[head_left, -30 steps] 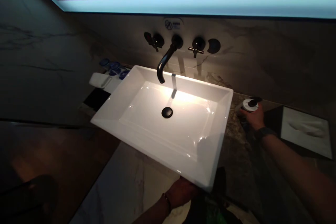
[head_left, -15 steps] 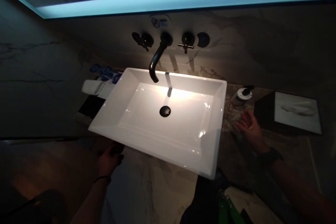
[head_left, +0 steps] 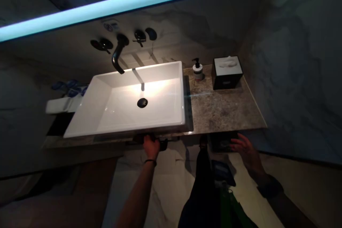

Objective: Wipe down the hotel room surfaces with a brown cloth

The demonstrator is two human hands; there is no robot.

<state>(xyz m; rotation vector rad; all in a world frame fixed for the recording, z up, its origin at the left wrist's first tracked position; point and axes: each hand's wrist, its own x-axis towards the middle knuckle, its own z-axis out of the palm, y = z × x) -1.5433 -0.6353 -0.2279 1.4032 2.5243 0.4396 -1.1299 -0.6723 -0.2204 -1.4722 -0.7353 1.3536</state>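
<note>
My left hand [head_left: 151, 148] is closed round a dark object in front of the counter's front edge, below the white sink [head_left: 171, 112]. Shadow hides that object's shape. To the right, my right hand [head_left: 245, 149] hangs in front of the counter edge, fingers apart and holding nothing. A black tap [head_left: 117, 55] reaches out from the wall above the sink, over its back rim. On the counter right of the sink stand a pump bottle [head_left: 198, 72] and a black tissue box [head_left: 226, 80] with a white top.
White folded cloths [head_left: 60, 105] and blue-capped items [head_left: 71, 87] lie left of the sink. The marble counter [head_left: 224, 110] ends at a wall on the right. My legs [head_left: 199, 185] and a green strap [head_left: 227, 208] are below. A lit mirror edge [head_left: 133, 3] runs above.
The view has swung right, showing more counter. My left hand has moved right along the sink's front. My right hand has drawn back from beside the pump bottle to in front of the counter.
</note>
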